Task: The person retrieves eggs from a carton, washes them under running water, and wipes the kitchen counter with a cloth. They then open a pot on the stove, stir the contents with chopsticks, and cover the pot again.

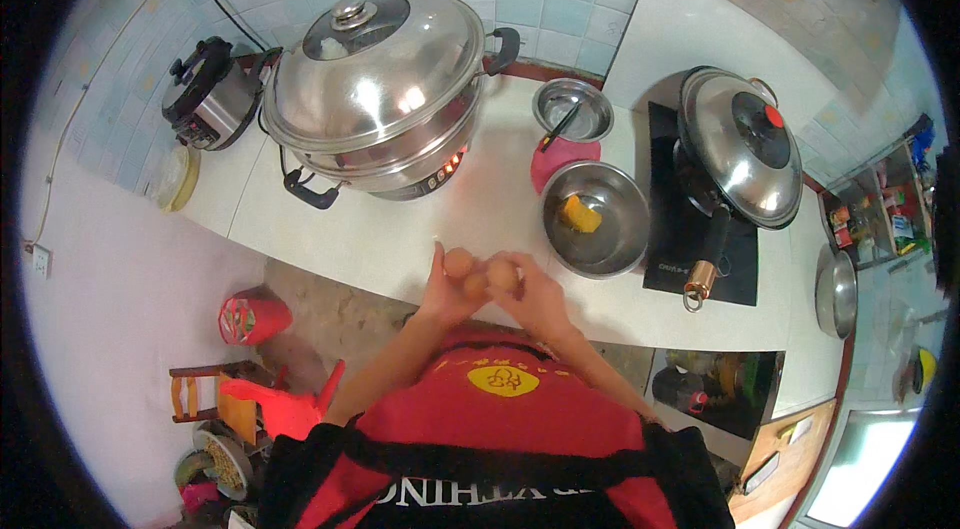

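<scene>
Brown eggs lie in both hands above the counter's front edge. My left hand [448, 292] holds an egg [458, 262] near its thumb and another egg [475, 286] against its fingers. Close beside it, my right hand [534, 298] has its fingers around an egg [502, 276]. To the right of the hands stands a steel bowl [622, 255] with a piece of orange food [582, 214] in it. Behind that bowl are a pink round item [574, 154] and a smaller steel bowl [600, 125] with a black-handled utensil [560, 127] across its rim.
A large lidded steamer [420, 63] stands on a lit electric cooker [427, 180] at back left, near a pressure cooker [217, 97]. On the right, a lidded pan [750, 176] sits on a black hob [664, 251], its handle pointing frontward. A steel basin [838, 296] stands farther right.
</scene>
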`<state>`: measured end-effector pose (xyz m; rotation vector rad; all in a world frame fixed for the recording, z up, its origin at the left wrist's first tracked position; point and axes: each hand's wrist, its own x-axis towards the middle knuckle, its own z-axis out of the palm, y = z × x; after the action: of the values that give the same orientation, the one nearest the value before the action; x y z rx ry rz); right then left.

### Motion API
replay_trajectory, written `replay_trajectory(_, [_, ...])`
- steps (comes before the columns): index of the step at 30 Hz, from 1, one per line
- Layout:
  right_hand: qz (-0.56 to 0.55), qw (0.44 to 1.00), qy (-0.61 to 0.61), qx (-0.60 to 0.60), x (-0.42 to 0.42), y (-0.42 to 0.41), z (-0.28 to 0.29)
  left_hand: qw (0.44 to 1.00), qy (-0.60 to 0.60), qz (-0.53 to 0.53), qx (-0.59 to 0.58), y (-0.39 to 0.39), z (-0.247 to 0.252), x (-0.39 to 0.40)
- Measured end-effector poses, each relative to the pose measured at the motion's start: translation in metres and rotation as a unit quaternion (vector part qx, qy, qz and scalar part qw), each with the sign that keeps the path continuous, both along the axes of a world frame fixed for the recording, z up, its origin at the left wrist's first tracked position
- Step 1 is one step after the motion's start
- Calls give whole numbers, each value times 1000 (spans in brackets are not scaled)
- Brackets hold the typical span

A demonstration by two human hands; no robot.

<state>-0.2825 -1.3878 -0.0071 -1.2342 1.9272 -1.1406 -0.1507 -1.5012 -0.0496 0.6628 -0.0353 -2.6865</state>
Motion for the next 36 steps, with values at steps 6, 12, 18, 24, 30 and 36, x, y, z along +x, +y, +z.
replay_trajectory(6, [80,996,45,-9,14,-22,9,997,-45,57,29,-5,-2,20])
replay_trajectory(12, [100,987,120,-42,24,-31,13,997,-12,-60,-50,-19,-6,49])
replay_trajectory(18, [168,980,93,49,27,-51,16,991,-16,-110,-74,-33,-19,74])
replay_trajectory(24, [100,961,249,75,1,-88,7,994,29,-68,-86,-43,1,90])
replay_trajectory(30, [83,755,547,351,-98,-155,4,996,12,-12,-91,-54,-17,123])
replay_trajectory(36, [115,726,498,460,-153,-187,-104,996,22,-6,-90,-55,-1,132])
